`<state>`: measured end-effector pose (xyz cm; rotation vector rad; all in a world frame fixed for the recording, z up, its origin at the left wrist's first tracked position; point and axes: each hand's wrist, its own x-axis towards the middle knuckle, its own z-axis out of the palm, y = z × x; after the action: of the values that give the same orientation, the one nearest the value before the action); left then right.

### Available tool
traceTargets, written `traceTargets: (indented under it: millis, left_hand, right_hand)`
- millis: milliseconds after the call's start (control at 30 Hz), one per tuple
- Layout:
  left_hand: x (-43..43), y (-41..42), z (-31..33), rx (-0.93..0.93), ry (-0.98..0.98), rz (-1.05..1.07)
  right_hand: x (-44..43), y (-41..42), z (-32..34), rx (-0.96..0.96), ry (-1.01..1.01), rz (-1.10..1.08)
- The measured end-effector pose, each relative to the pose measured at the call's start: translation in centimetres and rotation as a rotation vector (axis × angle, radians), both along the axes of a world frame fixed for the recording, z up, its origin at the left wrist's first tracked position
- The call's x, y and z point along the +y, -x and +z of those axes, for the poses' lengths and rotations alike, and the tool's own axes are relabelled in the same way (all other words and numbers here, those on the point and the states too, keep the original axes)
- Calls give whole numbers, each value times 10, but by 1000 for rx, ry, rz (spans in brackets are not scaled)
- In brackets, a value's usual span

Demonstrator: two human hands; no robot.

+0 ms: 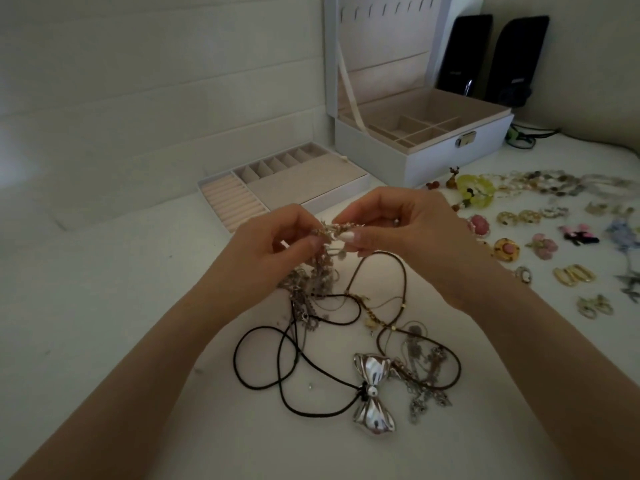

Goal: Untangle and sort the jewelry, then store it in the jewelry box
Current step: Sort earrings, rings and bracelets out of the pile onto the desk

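My left hand and my right hand both pinch a knotted gold and silver chain held up over the white table. From it a clump of silver chains hangs down into a tangle of black cords and thin chains. A silver bow pendant lies on a black cord at the front. The white jewelry box stands open behind, its beige compartments showing. Its removed tray with ring rolls and slots lies to the left of it.
Sorted pieces lie on the right: a yellow-green bead bracelet, beaded necklaces, gold earrings, pink brooches and gold hoops. Two black speakers stand behind the box. A white wall runs along the back left.
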<state>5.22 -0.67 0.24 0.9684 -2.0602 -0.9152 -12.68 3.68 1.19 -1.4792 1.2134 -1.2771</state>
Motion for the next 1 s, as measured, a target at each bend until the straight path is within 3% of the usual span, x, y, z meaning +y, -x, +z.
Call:
traceTargets:
  millis: [233,400,533,800,1000]
  left_hand:
    - [0,-2,4,116,-185,-13]
    - [-6,-5,-3,4,-145,34]
    - [-9,-7,-9,-215,47,58]
    - [-14,-12,-10,-435,298,42]
    - [-4,-7,-5,-286,253,-63]
  right_hand:
    - [-2,3,-2,98,-51,-44]
    - [6,12,7,579,-196,30]
    - [16,18,13,940,-359,152]
    - [22,2,-5,847,-268,56]
    - [17,-4,-12,779,-171,12]
